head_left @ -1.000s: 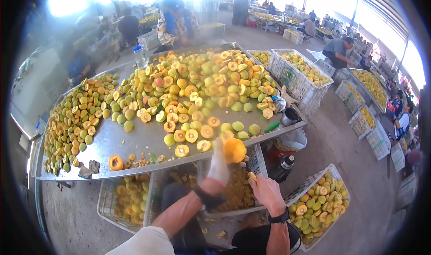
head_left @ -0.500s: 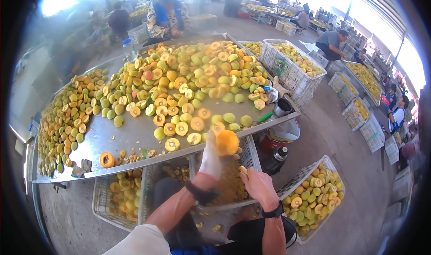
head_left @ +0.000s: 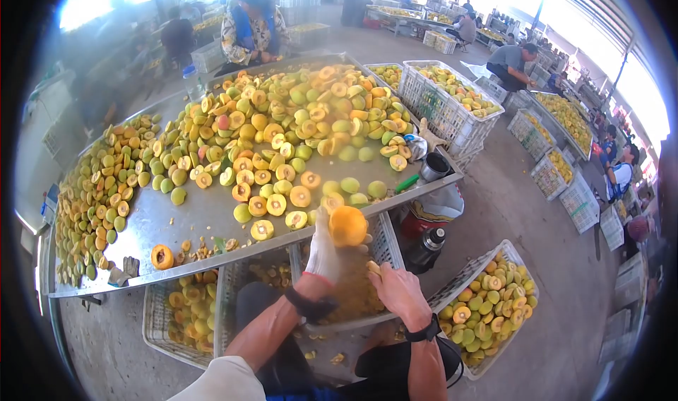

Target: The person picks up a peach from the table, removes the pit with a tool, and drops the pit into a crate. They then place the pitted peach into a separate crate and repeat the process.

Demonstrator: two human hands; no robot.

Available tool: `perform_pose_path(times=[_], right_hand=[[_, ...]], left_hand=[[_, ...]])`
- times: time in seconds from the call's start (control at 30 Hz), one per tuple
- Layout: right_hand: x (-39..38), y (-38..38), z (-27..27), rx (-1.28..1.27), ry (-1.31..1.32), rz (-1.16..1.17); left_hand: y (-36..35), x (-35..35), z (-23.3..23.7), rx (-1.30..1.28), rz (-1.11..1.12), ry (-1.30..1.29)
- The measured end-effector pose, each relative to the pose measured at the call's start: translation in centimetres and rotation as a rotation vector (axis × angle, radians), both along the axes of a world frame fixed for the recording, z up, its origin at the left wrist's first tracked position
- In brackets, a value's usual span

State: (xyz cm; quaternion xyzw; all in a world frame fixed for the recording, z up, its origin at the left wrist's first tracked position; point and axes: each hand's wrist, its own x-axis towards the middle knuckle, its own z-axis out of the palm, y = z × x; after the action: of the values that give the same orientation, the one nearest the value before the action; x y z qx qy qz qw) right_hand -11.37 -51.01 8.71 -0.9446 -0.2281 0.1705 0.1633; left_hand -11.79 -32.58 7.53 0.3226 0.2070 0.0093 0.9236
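Note:
My left hand (head_left: 325,252), in a white glove with a dark band at the wrist, is closed around an orange peach half (head_left: 348,226) at the table's front edge. Lower and to the right, my bare right hand (head_left: 397,288) is closed on a small tan-ended tool (head_left: 374,267); what kind it is does not show clearly. Between and below both hands stands a crate (head_left: 393,240) with blurred yellowish scraps in it. Many halved peaches (head_left: 275,204), some with their stones showing, lie on the metal table (head_left: 205,217) beyond my left hand.
Peach-filled crates stand at right (head_left: 521,309), lower left (head_left: 157,316) and behind the table (head_left: 452,118). A black flask (head_left: 428,249) stands below the table edge. A metal cup (head_left: 434,166) and green-handled object (head_left: 407,183) lie near its corner. A person (head_left: 251,30) sits opposite.
The view has shifted slightly, so the table and crates sit a little further left. Both hands keep their holds, and the right hand stays just below the peach half.

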Motion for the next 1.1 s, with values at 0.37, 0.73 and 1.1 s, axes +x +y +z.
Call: perform_pose_path(times=[0.37, 0.73, 1.1], right_hand=[[0.0, -0.2, -0.3, -0.003, -0.014, 0.012], [0.0, -0.2, -0.6, -0.002, -0.026, 0.017], [-0.1, 0.1, -0.7, -0.010, -0.005, 0.019]], left_hand=[[-0.3, 0.3, -0.4, 0.028, 0.004, 0.011], [-0.3, 0.4, -0.9, 0.047, 0.002, -0.003], [-0.3, 0.2, -0.1, 0.027, -0.014, 0.021]])
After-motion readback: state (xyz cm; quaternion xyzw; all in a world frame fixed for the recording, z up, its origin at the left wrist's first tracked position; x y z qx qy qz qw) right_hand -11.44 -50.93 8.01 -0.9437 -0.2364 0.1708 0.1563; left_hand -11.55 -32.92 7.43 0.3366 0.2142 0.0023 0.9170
